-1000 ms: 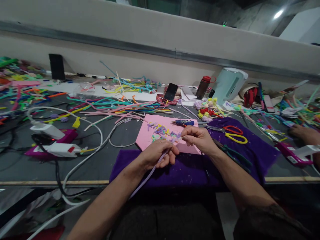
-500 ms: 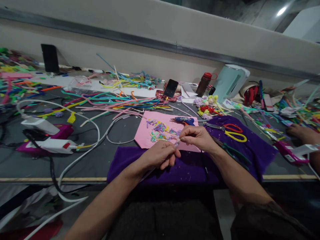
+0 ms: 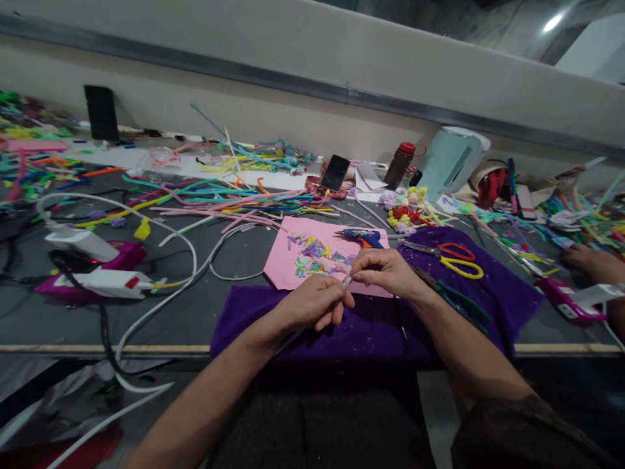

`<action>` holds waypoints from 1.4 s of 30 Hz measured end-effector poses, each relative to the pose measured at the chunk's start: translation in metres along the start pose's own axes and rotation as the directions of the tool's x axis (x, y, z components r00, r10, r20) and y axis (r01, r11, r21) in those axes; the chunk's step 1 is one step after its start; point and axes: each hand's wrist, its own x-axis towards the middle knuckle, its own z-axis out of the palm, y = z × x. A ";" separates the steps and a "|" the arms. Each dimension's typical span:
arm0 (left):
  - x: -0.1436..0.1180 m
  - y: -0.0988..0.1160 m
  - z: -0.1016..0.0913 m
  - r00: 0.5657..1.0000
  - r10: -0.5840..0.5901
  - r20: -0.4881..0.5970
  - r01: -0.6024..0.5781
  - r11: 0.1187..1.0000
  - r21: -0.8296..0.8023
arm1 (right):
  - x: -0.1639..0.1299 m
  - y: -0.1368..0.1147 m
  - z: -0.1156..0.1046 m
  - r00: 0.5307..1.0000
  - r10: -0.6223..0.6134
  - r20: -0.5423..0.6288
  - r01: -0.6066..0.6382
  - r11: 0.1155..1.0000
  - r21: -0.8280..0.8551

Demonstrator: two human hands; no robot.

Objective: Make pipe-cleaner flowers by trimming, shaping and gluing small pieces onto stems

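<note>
Your hands (image 3: 312,305) (image 3: 385,270) pinch a lilac stem (image 3: 346,283).
Keep both grips clenched on it, just before the pink sheet (image 3: 283,270).

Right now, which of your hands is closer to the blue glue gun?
Right. The right hand sits just below the blue glue gun, at the pink sheet's near edge. The left hand is lower and further left, over the purple cloth.

Long grey worktable (image 3: 234,260), pale wall (image 3: 273,45) with metal rail (image 3: 293,85) behind, ceiling light (image 3: 553,23) top right.
</note>
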 end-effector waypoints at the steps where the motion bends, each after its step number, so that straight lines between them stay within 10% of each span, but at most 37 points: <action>1: 0.000 0.000 0.000 1.000 0.000 0.002 0.000 1.000 -0.004 | 0.000 0.000 0.000 1.000 -0.009 0.002 0.009 1.000 -0.002; 27: 0.000 0.003 0.000 1.000 0.005 -0.004 -0.005 0.999 -0.043 | -0.001 -0.001 -0.001 0.982 -0.174 0.078 0.190 0.930 -0.315; 35: -0.001 0.005 -0.001 0.999 -0.004 -0.054 -0.002 0.993 -0.115 | -0.004 0.004 -0.003 0.987 0.059 -0.147 -0.048 0.996 0.075; 42: -0.006 0.014 -0.010 0.909 0.231 -0.348 -0.315 0.926 -0.207 | 0.000 -0.002 0.016 0.949 0.198 -0.246 -0.146 0.966 0.214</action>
